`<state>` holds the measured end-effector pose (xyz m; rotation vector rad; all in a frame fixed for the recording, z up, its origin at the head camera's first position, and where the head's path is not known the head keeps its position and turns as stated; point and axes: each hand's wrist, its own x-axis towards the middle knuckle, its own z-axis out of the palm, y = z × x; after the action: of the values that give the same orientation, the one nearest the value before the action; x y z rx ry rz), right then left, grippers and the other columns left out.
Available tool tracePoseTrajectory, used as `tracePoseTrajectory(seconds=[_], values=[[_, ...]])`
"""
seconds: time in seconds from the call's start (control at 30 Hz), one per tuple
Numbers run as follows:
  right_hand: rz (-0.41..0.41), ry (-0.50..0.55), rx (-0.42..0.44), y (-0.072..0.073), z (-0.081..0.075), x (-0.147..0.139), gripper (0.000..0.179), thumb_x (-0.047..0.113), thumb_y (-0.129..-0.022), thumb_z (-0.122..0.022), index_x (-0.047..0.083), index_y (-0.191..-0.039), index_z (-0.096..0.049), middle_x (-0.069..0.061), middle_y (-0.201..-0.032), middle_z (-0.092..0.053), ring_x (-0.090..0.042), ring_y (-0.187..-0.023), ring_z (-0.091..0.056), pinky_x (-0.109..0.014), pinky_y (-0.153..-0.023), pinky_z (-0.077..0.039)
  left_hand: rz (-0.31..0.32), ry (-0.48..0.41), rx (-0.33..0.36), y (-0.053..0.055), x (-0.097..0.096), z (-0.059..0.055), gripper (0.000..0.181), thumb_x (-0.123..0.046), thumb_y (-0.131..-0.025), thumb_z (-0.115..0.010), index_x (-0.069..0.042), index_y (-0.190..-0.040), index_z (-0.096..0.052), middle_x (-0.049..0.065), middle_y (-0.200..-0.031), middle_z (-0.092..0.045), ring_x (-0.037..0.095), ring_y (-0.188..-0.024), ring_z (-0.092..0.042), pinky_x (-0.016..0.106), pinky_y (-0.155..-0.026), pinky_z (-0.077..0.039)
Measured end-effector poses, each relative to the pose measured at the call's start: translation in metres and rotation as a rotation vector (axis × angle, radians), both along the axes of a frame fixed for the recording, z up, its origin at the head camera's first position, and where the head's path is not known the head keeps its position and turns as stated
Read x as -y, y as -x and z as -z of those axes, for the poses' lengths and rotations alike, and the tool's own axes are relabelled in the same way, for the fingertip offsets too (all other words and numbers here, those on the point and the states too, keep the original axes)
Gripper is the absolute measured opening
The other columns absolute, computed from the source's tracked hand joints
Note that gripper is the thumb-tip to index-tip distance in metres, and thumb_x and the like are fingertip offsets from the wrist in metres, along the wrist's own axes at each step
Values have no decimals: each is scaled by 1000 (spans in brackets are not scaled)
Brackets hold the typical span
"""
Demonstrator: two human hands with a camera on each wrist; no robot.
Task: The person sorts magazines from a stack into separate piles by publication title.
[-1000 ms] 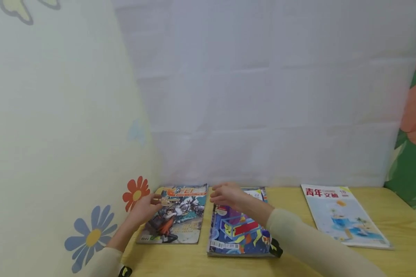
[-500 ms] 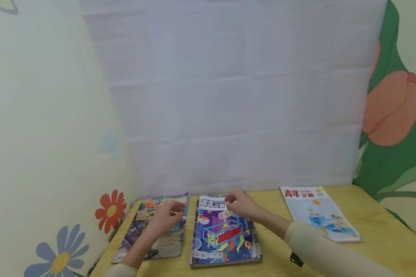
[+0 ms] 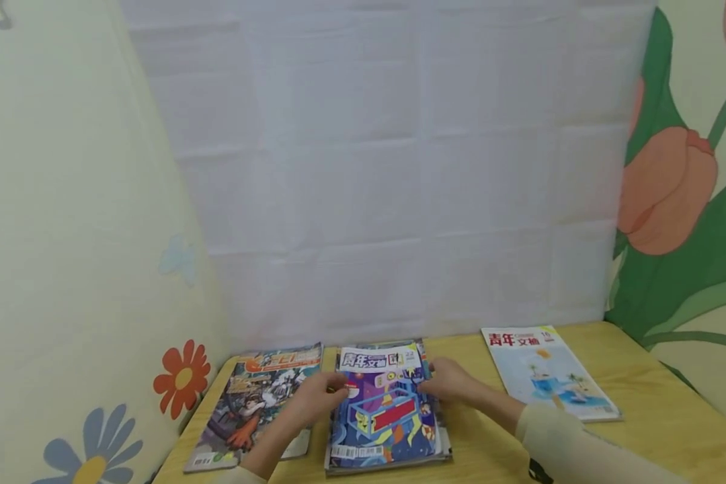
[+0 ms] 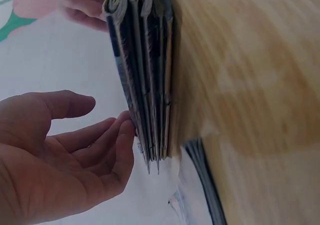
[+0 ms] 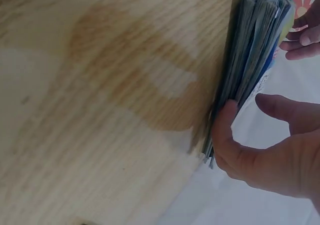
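A stack of magazines (image 3: 382,420) lies mid-table, topped by a purple and blue cover with a barcode. My left hand (image 3: 314,402) is at its left side. In the left wrist view, that hand's fingertips touch the spine side of the stack (image 4: 142,75), with the thumb held apart. On the opposite side is my right hand (image 3: 454,382). The right wrist view shows its finger against the page edges of the stack (image 5: 250,50), while the thumb stays off the cover. Both hands have loosely bent fingers.
Left of the stack, a comic-style magazine (image 3: 260,396) lies flat, partly behind my left forearm. A white and blue magazine (image 3: 547,376) lies at the right of the wooden table (image 3: 635,376). A white cloth (image 3: 363,202) hangs behind, between flower-painted walls.
The view has turned right. My left hand has moved from above the comic-style magazine to the stack's left side. My right hand has dropped from above the stack to its right side.
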<state>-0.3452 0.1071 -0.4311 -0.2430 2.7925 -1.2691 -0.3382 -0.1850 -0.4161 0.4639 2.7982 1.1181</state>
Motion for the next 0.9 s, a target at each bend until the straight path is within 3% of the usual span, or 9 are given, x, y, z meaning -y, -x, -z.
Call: tracePoseTrajectory(seconds=[0.2, 0.43, 0.63, 0.77, 0.9], values=[[60, 64, 107, -4, 9, -1, 42, 9, -85, -79, -16, -113, -59, -15, -92, -61, -22, -71, -62, -32, -58, -56, -18, 44, 20, -11, -3, 3, 35, -14, -97, -65, 7, -125, -67, 11, -107, -70, 28, -98, -66, 48, -80, -57], [90, 190, 138, -6, 6, -12, 37, 3, -87, -75, -17, -115, -60, -17, -95, -64, -23, -71, -65, -34, -59, -59, -3, 61, -53, -15, -12, -3, 19, -13, -96, -62, -1, -107, -72, 5, -94, -68, 21, -79, -60, 41, -65, -52], [92, 267, 166, -9, 9, -17, 29, 3, -90, -74, -14, -112, -63, -14, -93, -65, -22, -72, -64, -34, -60, -59, -30, 51, -78, -18, -16, -2, 32, -10, -94, -65, 7, -122, -68, 10, -103, -69, 23, -89, -63, 42, -72, -56], [96, 282, 139, -12, 13, -17, 28, 3, -89, -75, -11, -110, -64, -12, -91, -64, -21, -72, -63, -34, -59, -58, -89, 45, -89, -19, -19, 0, 33, -7, -90, -64, 9, -119, -67, 16, -103, -68, 21, -82, -58, 41, -69, -54], [77, 241, 21, -12, 11, -13, 23, 1, -85, -75, -10, -103, -67, -10, -83, -63, -20, -70, -61, -34, -59, -56, -164, 13, -89, -19, -20, 0, 37, -7, -89, -63, 10, -121, -65, 19, -104, -68, 24, -84, -61, 43, -72, -55]])
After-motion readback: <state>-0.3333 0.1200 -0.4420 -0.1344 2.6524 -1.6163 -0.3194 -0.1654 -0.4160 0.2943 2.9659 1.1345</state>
